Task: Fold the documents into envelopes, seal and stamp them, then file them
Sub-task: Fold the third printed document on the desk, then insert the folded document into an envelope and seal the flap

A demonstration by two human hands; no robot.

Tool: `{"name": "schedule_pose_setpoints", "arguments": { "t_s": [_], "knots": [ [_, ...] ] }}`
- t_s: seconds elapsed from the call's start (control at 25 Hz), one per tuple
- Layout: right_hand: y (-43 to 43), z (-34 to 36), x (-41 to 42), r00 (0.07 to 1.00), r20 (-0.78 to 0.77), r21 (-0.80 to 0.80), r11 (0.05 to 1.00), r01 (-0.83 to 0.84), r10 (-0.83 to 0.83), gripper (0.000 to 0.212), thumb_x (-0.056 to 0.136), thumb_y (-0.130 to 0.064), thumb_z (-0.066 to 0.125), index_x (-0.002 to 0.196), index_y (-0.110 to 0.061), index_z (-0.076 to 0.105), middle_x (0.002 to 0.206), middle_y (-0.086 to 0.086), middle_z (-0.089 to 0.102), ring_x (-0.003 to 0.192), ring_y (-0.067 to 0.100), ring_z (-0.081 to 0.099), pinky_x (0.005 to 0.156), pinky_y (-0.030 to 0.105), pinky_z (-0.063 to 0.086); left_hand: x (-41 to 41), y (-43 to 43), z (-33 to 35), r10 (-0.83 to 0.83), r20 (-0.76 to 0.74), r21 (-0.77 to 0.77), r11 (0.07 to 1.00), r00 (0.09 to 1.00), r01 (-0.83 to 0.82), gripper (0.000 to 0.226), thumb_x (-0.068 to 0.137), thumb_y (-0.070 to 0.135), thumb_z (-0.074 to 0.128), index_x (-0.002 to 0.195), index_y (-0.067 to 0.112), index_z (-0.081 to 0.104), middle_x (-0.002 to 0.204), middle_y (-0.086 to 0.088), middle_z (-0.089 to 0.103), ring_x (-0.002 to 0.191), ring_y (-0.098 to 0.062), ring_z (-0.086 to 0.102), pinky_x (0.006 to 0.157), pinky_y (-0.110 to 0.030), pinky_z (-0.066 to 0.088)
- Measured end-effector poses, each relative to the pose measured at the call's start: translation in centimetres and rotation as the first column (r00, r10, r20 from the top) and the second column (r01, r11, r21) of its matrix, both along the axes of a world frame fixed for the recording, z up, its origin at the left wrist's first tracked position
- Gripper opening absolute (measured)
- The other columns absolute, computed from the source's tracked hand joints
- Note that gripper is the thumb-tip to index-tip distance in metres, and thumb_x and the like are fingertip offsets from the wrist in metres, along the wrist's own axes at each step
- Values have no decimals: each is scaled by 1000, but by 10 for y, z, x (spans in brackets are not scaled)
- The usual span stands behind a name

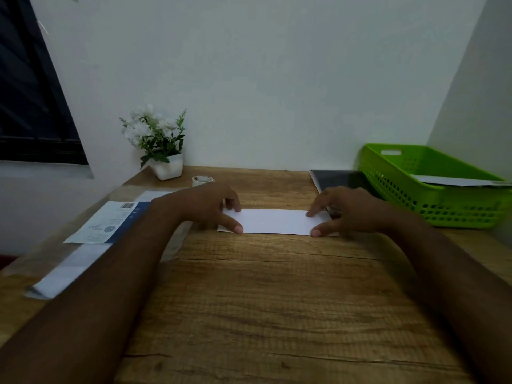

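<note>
A folded paper (273, 221) lies flat mid-bench (277, 300), long axis left to right, left hand (206, 202) pinning its left end and right hand (350, 210) its right, fingers spread, neither grip clenched.

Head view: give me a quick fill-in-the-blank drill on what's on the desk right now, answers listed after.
1. Both hands press on the folded white paper, which lies on the ____ desk.
2. The basket at the right is ____ in colour.
3. The roll of tape stands just right of the potted ____.
4. The left hand holds the paper's ____ end.

Answers: wooden; green; plant; left
</note>
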State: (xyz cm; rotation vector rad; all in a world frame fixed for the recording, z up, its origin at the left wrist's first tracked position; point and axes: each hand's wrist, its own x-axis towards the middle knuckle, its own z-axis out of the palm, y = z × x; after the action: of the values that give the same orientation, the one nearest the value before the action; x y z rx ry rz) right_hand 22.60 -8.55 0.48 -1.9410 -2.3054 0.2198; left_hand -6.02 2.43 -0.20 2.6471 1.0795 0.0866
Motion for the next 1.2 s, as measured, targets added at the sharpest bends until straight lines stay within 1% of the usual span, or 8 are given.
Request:
{"name": "schedule_pose_setpoints", "arguments": {
  "t_s": [0.12, 0.32, 0.48, 0.68, 0.84, 1.0, 1.12, 1.2],
  "knots": [
    [-3, 0, 10, 999, -48, 21, 999, 26, -25, 54, 61, -66, 69, 108, -39, 66, 122, -16, 56, 117, 9, 50, 107, 44, 34, -6, -2, 1, 25, 38, -5, 1000, 999, -25, 48, 69, 51, 74, 108, 29, 59, 105, 11, 54, 92, -4, 51, 71, -21, 42],
    [-7, -16, 3, 976, -217, 177, 984, 22, 18, 55, 59, -87, 52, 99, -51, 60, 113, -27, 56, 112, 3, 49, 105, 45, 37, -4, -24, 0, 76, 220, 35, 996, 973, -86, 47, 70, 47, 75, 110, 29, 58, 98, 20, 52, 90, -3, 52, 70, -21, 43],
    [-15, -24, -10, 959, -277, 322, 946, 40, 53, 34, 81, -63, 58, 107, -41, 61, 116, -25, 58, 115, 0, 46, 108, 46, 30, 1, -38, -11, 82, 332, 60, 992, 940, -107, 31, 78, 42, 71, 106, 35, 57, 101, 19, 55, 88, 1, 52, 66, -14, 38],
    [-32, -29, -42, 979, -163, 335, 940, -59, 120, 28, 89, -48, 57, 115, -39, 59, 130, -17, 51, 121, 3, 43, 111, 39, 25, 0, -70, -15, 74, 393, 169, 974, 916, -151, 50, 81, 38, 68, 125, 30, 48, 125, 13, 50, 99, 0, 49, 76, -14, 37],
    [-43, -32, -93, 955, -45, 333, 905, -264, 295, 29, 93, -43, 50, 119, -37, 58, 136, -15, 46, 125, 1, 40, 107, 31, 17, -20, -107, -23, 64, 503, 242, 947, 862, -212, 50, 80, 37, 69, 124, 33, 46, 118, 13, 52, 93, 0, 50, 81, -22, 46],
    [-59, -33, -143, 894, 31, 316, 845, -432, 446, 28, 94, -38, 41, 115, -36, 60, 129, -15, 51, 120, -1, 41, 102, 33, 23, -88, -132, -22, 151, 600, 237, 904, 786, -355, 54, 80, 33, 71, 128, 31, 46, 109, 14, 53, 92, -2, 52, 78, -23, 47],
    [-66, -28, -183, 870, 36, 360, 806, -471, 492, 25, 93, -37, 48, 115, -34, 59, 126, -13, 53, 119, 2, 43, 102, 35, 23, -160, -129, -16, 278, 609, 243, 826, 743, -508, 32, 80, 29, 71, 109, 20, 63, 101, 6, 62, 85, -8, 56, 74, -30, 48],
    [-69, -26, -217, 863, 31, 378, 793, -477, 505, 26, 92, -41, 51, 116, -34, 58, 126, -12, 54, 119, 5, 44, 102, 36, 22, -196, -129, -20, 372, 650, 146, 795, 662, -589, 20, 82, 32, 69, 98, 20, 68, 96, 6, 64, 84, -8, 58, 68, -28, 46]
  ]
}}
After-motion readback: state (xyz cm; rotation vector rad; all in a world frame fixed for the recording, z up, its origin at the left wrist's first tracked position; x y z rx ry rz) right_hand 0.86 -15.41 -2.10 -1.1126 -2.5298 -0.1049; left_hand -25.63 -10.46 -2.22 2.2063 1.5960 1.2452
